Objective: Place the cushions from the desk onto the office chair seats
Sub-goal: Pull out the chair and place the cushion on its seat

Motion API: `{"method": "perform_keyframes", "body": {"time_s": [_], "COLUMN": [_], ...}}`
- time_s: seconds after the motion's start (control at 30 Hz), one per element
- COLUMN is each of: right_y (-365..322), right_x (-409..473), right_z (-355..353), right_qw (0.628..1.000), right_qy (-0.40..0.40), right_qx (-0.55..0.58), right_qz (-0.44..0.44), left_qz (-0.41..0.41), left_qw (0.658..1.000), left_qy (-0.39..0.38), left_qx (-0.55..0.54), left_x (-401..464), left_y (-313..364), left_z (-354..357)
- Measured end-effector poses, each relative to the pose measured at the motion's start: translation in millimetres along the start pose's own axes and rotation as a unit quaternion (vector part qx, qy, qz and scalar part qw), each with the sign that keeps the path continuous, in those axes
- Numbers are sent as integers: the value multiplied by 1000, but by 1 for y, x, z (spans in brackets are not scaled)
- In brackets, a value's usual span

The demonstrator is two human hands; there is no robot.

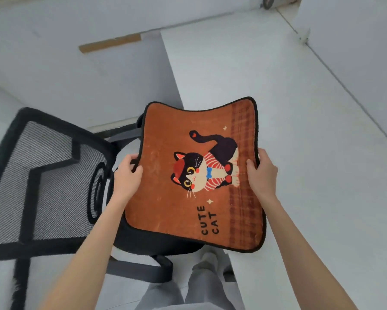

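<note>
The office chair (42, 175) stands at your left, mesh back toward you. Your left hand (126, 175) pinches the cushion's (188, 175) left edge; your right hand (263, 173) grips its right edge, holding it partly over the seat and partly over the white table (311, 130).

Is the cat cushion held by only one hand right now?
No, the left hand grips the left edge of the cat cushion and the right hand grips its right edge.
</note>
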State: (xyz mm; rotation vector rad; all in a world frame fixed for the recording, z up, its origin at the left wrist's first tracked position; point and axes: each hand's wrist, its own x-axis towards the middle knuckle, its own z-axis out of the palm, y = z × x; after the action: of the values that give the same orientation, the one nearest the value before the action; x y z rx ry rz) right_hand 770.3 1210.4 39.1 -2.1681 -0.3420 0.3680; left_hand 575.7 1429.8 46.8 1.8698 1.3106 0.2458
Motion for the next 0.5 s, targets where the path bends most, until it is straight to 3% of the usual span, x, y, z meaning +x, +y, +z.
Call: {"method": "perform_keyframes", "body": {"time_s": [0.1,0.2,0.33,0.5], "right_y": [-33,-49,-45,-5], "right_x": [-8,-20,-31,-38], "right_z": [54,106,172,244], "right_qw": [998,995,992,994], "right_qy": [-44,-86,-107,-95], "right_qx": [17,14,-23,-56], "right_qz": [-44,-55,-56,14], "left_qz": [-32,-67,-101,-148], "left_qw": [997,994,992,989], "left_qy": [66,82,70,-8], "left_qx": [-7,-34,-36,-25], "left_x": [-5,0,22,58], "left_y": [-35,-77,-129,-193], "left_z": [-34,-52,-59,-46]}}
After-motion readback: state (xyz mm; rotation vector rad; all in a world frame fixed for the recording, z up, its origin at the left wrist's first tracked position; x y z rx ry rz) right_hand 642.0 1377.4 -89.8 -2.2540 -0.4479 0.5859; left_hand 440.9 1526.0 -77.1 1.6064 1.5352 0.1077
